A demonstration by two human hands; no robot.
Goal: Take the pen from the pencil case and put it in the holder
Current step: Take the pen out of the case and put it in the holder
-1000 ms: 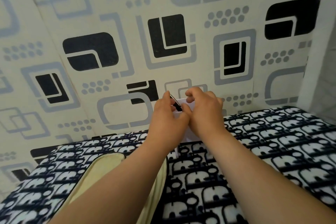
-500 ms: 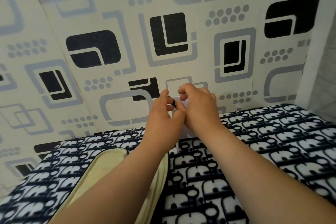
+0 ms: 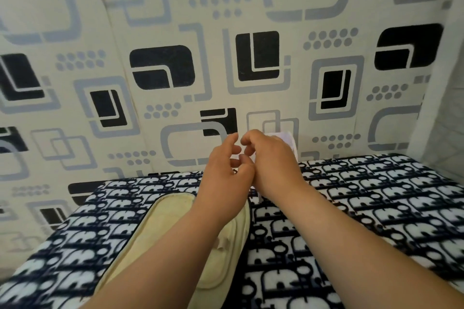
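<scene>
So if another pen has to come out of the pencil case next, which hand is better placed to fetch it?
Left, probably. The left hand is open, fingers spread, and its forearm lies directly over the yellow pencil case. The right hand is curled against the white holder, on the side away from the case.
</scene>
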